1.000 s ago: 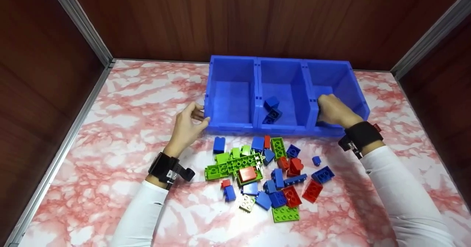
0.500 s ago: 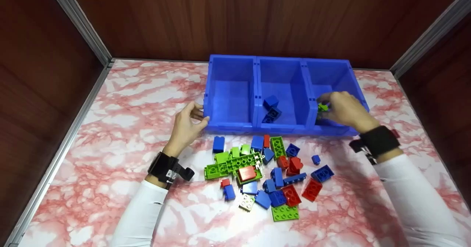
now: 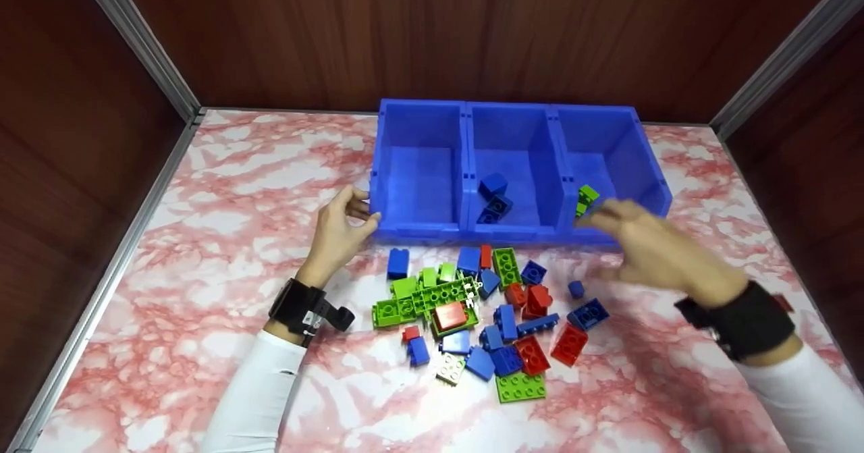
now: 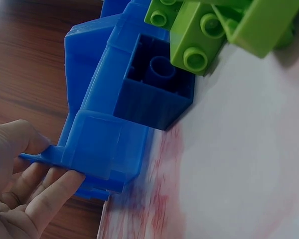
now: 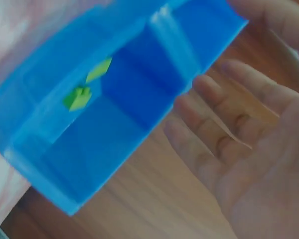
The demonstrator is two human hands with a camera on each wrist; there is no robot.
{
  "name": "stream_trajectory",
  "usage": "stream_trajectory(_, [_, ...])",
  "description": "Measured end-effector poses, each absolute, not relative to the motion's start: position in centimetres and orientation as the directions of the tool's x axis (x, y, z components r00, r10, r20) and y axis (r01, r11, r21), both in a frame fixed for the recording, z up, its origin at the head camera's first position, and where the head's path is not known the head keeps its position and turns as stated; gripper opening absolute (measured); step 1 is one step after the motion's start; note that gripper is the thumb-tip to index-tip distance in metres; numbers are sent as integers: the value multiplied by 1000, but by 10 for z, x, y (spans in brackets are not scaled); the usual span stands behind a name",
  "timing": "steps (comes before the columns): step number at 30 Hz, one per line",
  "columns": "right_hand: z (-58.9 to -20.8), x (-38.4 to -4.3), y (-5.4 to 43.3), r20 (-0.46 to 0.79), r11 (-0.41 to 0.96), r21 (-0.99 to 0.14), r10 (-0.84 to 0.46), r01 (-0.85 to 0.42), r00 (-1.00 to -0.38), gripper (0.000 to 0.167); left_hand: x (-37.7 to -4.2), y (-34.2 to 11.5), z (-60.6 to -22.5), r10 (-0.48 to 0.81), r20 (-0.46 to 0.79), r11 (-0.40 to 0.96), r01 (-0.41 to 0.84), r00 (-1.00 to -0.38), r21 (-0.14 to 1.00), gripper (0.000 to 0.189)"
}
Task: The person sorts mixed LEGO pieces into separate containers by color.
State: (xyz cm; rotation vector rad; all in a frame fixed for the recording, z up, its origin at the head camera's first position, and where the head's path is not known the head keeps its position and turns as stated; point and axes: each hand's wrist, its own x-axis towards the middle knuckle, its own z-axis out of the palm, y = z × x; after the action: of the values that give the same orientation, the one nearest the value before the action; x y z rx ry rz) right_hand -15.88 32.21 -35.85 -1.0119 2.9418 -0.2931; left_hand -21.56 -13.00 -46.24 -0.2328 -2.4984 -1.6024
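Note:
A blue three-compartment bin (image 3: pixel 422 233) stands at the back of the table. My left hand (image 3: pixel 341 230) pinches its left edge; in the left wrist view the thumb (image 4: pixel 27 137) lies on one side of the thin blue lip and the fingers on the other. My right hand (image 3: pixel 658 247), blurred, hovers at the front of the right compartment with spread fingers and nothing in them. Green toy bricks (image 3: pixel 586 198) lie in that compartment, by its divider, and show in the right wrist view too. Dark blue bricks (image 3: pixel 496 200) sit in the middle compartment.
A loose pile of green bricks (image 3: pixel 435 298), blue bricks (image 3: pixel 506 321) and red bricks (image 3: pixel 532 355) covers the table before the bin. A small white figure (image 3: pixel 470 294) lies among them. Brown wood-grain walls (image 3: pixel 432 34) enclose the marbled table (image 3: pixel 223 169).
My right hand has come out of the right compartment, toward the front right, and let go of green bricks, which stay inside. The left hand keeps its hold.

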Motion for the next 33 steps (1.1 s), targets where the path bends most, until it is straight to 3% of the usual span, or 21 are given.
stream_trajectory(5, [-371,-135,313,-6,743,-177,-656,-645,-754,58,-216,-130,-462,42,232,403,229,-972,886,29])
stream_trajectory(16, [-407,-111,314,-105,728,-221,-680,-649,-726,56,-216,-130,-462,39,240,410,235,-970,881,28])
stream_trajectory(25, [-435,-106,320,-118,725,-252,-680,-641,-723,41,-217,-130,-461,43,236,402,234,-971,885,28])
stream_trajectory(33, [-430,-108,324,-146,735,-266,-670,-624,-728,44,-216,-130,-463,36,227,397,222,-973,890,28])
